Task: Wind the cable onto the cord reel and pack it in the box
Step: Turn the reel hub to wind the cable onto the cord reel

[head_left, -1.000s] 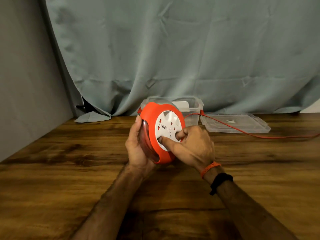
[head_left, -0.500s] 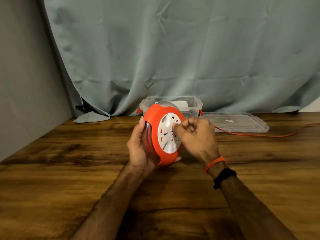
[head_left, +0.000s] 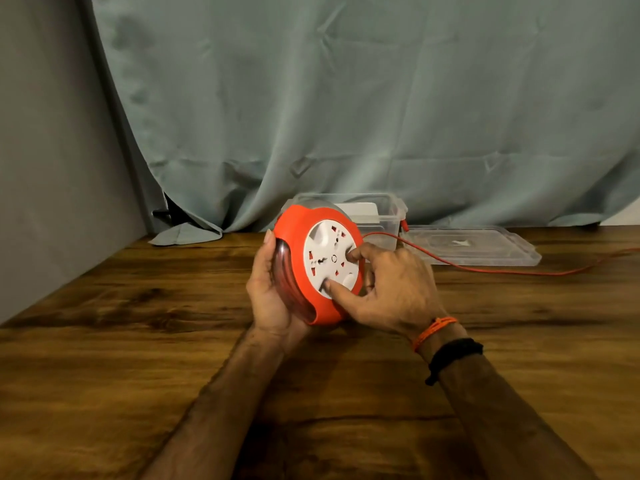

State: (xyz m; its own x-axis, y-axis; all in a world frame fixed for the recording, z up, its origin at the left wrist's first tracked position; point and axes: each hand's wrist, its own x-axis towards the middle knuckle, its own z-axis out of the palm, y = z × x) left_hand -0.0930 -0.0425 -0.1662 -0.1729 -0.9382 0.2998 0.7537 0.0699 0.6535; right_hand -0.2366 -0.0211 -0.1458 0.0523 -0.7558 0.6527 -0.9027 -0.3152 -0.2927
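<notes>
An orange cord reel (head_left: 298,237) with a white socket disc (head_left: 329,258) stands on edge just above the wooden table. My left hand (head_left: 268,289) cups its clear back side from the left. My right hand (head_left: 388,289) rests on the front, thumb and a fingertip pressed into recesses of the white disc. A thin orange cable (head_left: 485,270) leaves the reel's right side and trails over the table to the right edge of view. Behind the reel stands a clear plastic box (head_left: 388,211) with something white inside.
The box's clear lid (head_left: 485,249) lies flat to the right of the box, with the cable crossing its front edge. A grey-green curtain (head_left: 346,116) hangs behind the table and a grey wall closes the left side. The wooden table (head_left: 121,341) stretches toward me.
My right hand has moved around the white disc, from its upper right to its lower part, and the disc has rotated. The loose cable on the table has shifted and now arcs up to the reel.
</notes>
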